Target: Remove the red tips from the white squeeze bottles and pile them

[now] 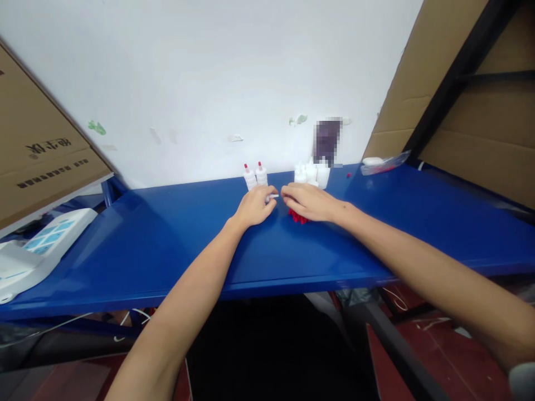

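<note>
My left hand [256,205] is closed, and a white pointed nozzle [272,196] sticks out of its fingers toward the right. Whatever the nozzle is joined to is hidden in the palm. Just across a small gap is my right hand [307,200], its fingers bent and closed; what they hold, if anything, cannot be made out. Beneath that hand lies a pile of small red caps [298,218], partly covered. Two white squeeze bottles [261,177] with red tips stand upright behind my left hand. Several white bottles [311,174] without red tips are grouped behind my right hand.
The blue table [167,239] runs up to a white wall. A white device with a light-blue panel [45,236] sits at the left edge. A clear plastic bag [387,164] and a single red cap [348,175] lie at the back right. Cardboard [42,139] flanks both sides.
</note>
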Motion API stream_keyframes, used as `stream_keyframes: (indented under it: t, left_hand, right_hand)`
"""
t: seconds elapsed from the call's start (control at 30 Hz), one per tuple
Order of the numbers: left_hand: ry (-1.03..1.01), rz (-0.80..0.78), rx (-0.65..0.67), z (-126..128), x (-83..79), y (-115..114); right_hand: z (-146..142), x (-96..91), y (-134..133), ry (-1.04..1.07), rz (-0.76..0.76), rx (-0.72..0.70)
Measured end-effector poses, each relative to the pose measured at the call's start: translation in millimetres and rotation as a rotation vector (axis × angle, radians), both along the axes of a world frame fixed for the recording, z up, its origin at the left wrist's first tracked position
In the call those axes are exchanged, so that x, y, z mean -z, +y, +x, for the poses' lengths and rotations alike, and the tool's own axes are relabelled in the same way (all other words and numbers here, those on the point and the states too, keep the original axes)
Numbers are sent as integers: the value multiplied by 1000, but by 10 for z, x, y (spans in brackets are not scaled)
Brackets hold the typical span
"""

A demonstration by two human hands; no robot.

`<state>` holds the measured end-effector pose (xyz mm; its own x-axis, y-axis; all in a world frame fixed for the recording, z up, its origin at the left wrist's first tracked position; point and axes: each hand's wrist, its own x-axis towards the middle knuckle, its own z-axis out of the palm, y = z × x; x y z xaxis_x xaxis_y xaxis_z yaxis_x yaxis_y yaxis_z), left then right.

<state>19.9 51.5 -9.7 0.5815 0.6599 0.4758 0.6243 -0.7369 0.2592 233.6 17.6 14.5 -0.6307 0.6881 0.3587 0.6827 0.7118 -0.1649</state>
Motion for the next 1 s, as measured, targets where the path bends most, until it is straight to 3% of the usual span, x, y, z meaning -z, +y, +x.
stream_keyframes:
  t: [0.47,0.7,1.0]
  left_hand:
    - [6,-22,-28,-23,5,4]
    - [6,-24,-29,-24,10,14]
    - [-4,-25,-24,-19,9,8]
  right_hand:
    - [-225,58,-126,-205,112,-18]
    - [-233,21,-161,-269,105,105]
    - [-218,2,-178,-209,17,93]
